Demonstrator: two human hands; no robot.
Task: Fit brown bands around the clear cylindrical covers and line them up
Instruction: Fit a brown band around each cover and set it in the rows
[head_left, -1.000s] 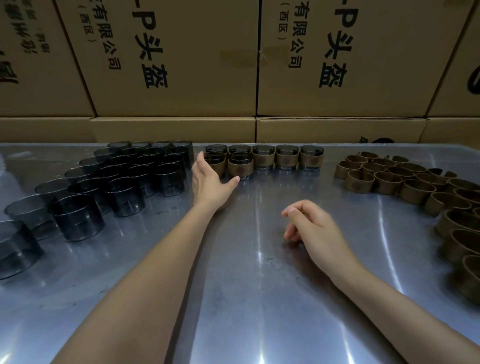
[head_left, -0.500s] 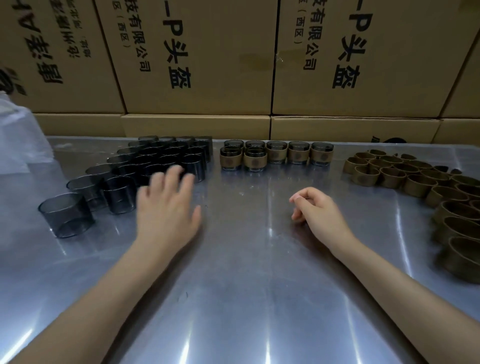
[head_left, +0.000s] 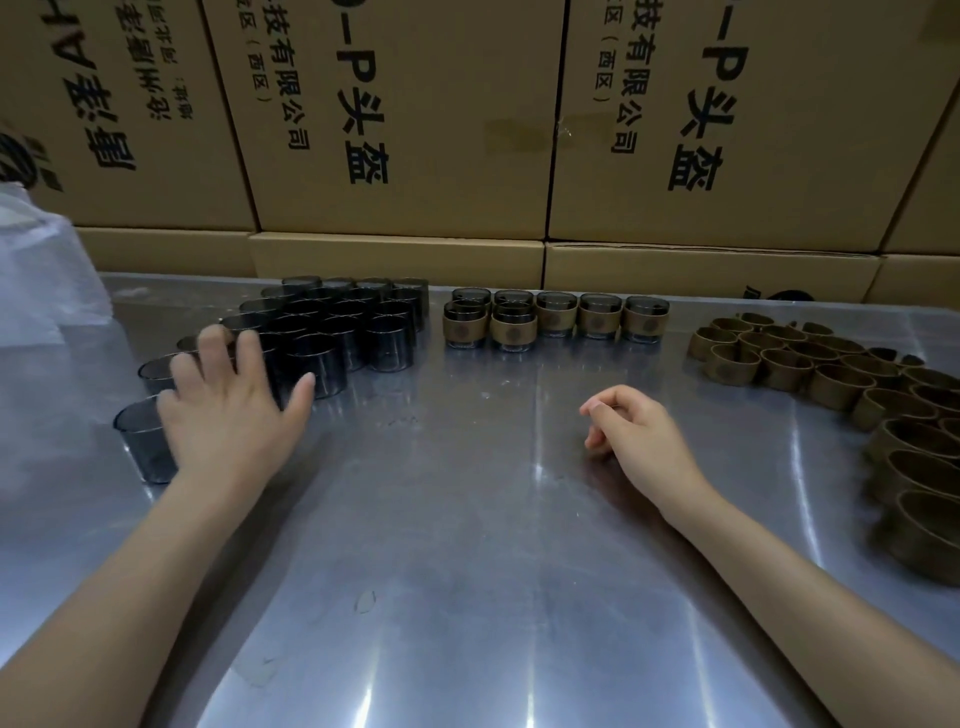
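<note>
The left hand (head_left: 228, 410) hovers at the left of the frame with its fingers spread and straight, its grip released, over the near edge of the cluster of clear covers (head_left: 332, 332); whether the fingertips touch a cover cannot be told. The right hand (head_left: 639, 431) rests on the tabletop (head_left: 467, 545) at centre right, fingers loosely curled, holding nothing. The unbanded covers stand packed together at upper left of the tabletop. Just right of them, at upper centre, banded covers (head_left: 556, 317) stand in a row along the back, with two more in front at its left end. Loose brown bands (head_left: 831, 379) lie heaped along the right edge. Cardboard boxes (head_left: 415, 130) printed with black characters fill the background.
</note>
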